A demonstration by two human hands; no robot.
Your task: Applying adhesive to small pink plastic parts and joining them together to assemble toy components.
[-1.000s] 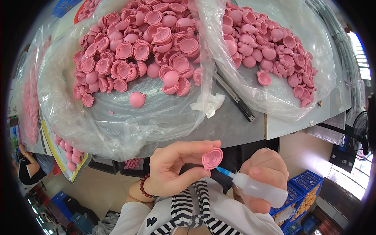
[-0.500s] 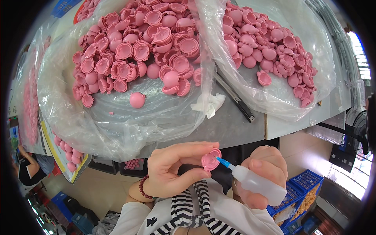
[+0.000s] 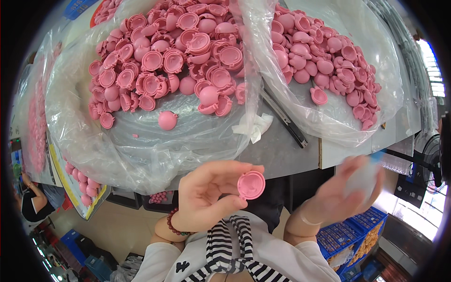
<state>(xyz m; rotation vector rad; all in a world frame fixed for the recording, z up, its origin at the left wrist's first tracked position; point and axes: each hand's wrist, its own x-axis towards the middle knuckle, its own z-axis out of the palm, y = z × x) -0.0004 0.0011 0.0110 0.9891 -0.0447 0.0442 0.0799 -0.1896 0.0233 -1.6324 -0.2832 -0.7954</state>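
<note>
A small round pink plastic half-shell (image 3: pixel 251 185) is pinched between the thumb and fingers of my left hand (image 3: pixel 205 195), its hollow side facing up. My right hand (image 3: pixel 339 192), smeared by motion, is off to the right of it, gripping a whitish squeeze bottle (image 3: pixel 361 182) whose blue nozzle (image 3: pixel 377 155) points up and away. Beyond my hands, many similar half-shells lie heaped (image 3: pixel 162 58) on a clear plastic sheet (image 3: pixel 141 160). A second heap (image 3: pixel 324 66) rests at the right on another plastic sheet.
Between the heaps lie a black utility knife (image 3: pixel 284 117) and a crumpled white tissue (image 3: pixel 253 128) on the grey table (image 3: pixel 282 157). Blue crates (image 3: pixel 347 235) stand low at the right, near a black fan (image 3: pixel 430 155). Another person's arm (image 3: pixel 34 190) shows at the far left.
The bottle's nozzle has left the half-shell as my right hand swung right and away with the bottle. My left hand still holds the half-shell, now turned to face up more fully.
</note>
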